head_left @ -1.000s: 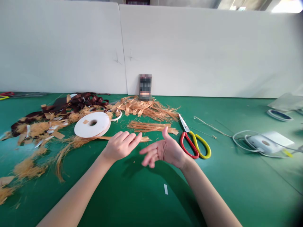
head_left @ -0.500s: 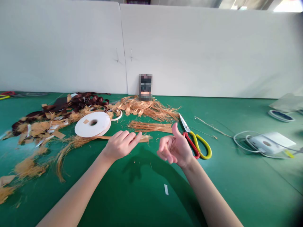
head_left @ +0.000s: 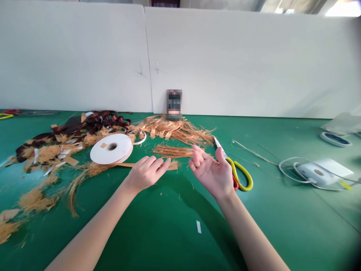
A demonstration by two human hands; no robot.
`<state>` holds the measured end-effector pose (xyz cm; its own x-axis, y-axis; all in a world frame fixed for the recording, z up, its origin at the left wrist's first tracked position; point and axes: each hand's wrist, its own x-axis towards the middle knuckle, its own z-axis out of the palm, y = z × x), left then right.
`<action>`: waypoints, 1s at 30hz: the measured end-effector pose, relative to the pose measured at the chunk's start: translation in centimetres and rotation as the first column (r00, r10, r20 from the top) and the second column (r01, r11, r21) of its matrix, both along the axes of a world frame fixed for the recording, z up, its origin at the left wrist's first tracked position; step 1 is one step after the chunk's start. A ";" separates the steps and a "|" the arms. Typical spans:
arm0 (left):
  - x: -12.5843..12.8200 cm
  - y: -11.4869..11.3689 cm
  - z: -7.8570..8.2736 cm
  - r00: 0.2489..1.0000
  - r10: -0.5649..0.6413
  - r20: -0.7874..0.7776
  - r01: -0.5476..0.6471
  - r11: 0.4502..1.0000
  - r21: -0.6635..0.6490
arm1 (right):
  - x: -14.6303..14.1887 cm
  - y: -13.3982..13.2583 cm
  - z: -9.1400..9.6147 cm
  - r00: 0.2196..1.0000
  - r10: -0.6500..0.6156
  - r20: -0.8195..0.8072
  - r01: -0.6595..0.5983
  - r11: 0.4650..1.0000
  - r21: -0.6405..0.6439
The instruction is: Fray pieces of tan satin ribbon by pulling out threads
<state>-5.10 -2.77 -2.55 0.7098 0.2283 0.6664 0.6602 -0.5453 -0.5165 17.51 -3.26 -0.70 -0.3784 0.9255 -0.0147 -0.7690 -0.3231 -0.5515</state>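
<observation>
Green desk [head_left: 158, 241] fills the lower half of my head view, and I place everything by the white tape spool [head_left: 111, 149], which lies flat on its side; a tan strip [head_left: 149, 165] runs out from beneath the spool's right edge, probably why it stays straight, since my left hand [head_left: 146, 174] lies palm-down across it, fingers extended and close together, seemingly pinning it rather than gripping; my right hand [head_left: 212, 174] is empty, palm turned up, fingers loosely curled and spread narrowly, right of the spool and just over the scissors [head_left: 244, 175], whose yellow handle shows while the red one is mostly hidden; behind the spool's right side lie a bundle of frayed tan strips [head_left: 172, 151] and a larger fibre heap [head_left: 175, 130]; left of the spool is a tangle of dark brown ribbon [head_left: 107, 120], likely pushed aside as scrap; far right of the spool sits a white corded device [head_left: 318, 172].
</observation>
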 end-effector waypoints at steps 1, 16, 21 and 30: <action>-0.1 0.1 -0.1 1.000 0.013 0.005 -0.013 1.000 -0.004 | 0.4 0.0 -0.1 0.999 0.040 -0.036 -0.039 0.999 0.019; 0.1 0.1 -0.5 0.999 0.024 0.022 -0.023 0.999 -0.035 | -1.2 0.4 -0.2 0.977 0.049 0.207 -0.035 0.997 -0.069; 0.4 0.5 -1.1 0.999 0.020 0.032 -0.017 0.996 -0.085 | -0.1 0.2 0.6 0.995 -0.062 0.084 0.053 0.993 0.108; 1.3 1.0 0.4 0.992 -0.006 0.129 0.015 0.997 -0.070 | 1.3 1.0 -0.1 0.604 0.408 0.685 -0.548 0.836 -0.015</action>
<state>-3.76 -1.73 -2.10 0.6219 0.2713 0.7346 0.7128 -0.5846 -0.3875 18.83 -2.28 -0.80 -0.7275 0.6247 -0.2835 0.0318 -0.3821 -0.9236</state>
